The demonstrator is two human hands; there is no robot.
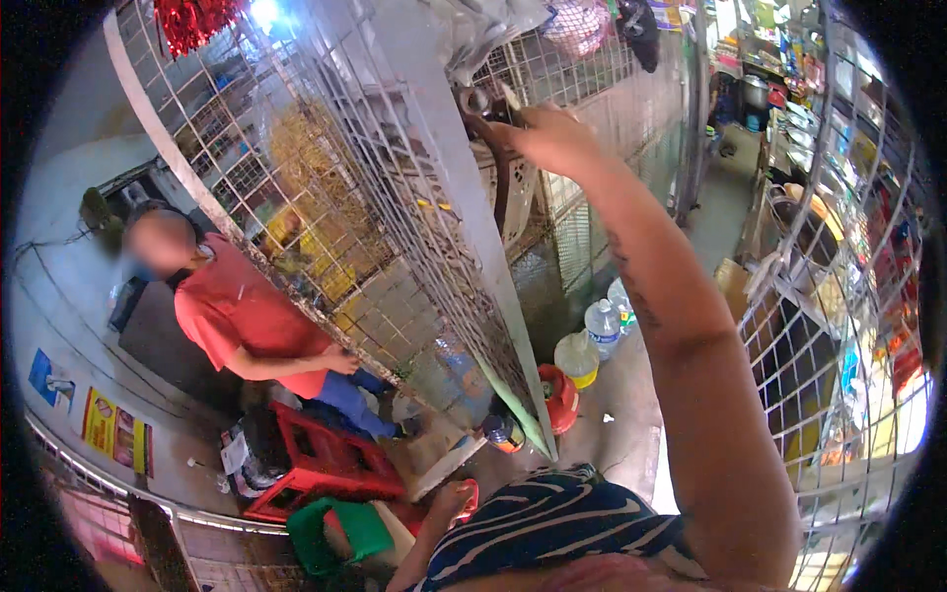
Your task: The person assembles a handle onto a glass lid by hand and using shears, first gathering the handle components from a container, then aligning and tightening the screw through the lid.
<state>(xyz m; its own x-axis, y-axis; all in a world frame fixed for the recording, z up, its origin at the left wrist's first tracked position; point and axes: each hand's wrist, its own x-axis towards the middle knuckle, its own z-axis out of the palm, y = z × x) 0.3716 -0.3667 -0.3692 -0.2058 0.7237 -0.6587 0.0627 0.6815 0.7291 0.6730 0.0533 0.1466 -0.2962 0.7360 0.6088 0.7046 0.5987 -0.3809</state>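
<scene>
My right arm reaches up and away to a grey metal mesh door point(473, 227). There my right hand point(552, 138) is closed at the door's edge, beside a dark metal fitting point(476, 101). A brown curved strap point(503, 183) hangs just below the fingers. What they grip is hidden. Low in the picture, left of my striped dark blue clothing point(552, 523), is my left hand point(452, 501). It is small and partly hidden, beside a red object point(472, 493) I cannot make out; whether it holds this does not show.
Beyond the mesh at left stands a person in a red shirt point(266, 306), near a red plastic stool point(330, 454) and a green bin point(340, 533). Large plastic bottles point(602, 321) and a red container point(559, 400) stand on the floor. More mesh point(838, 296) rises at right.
</scene>
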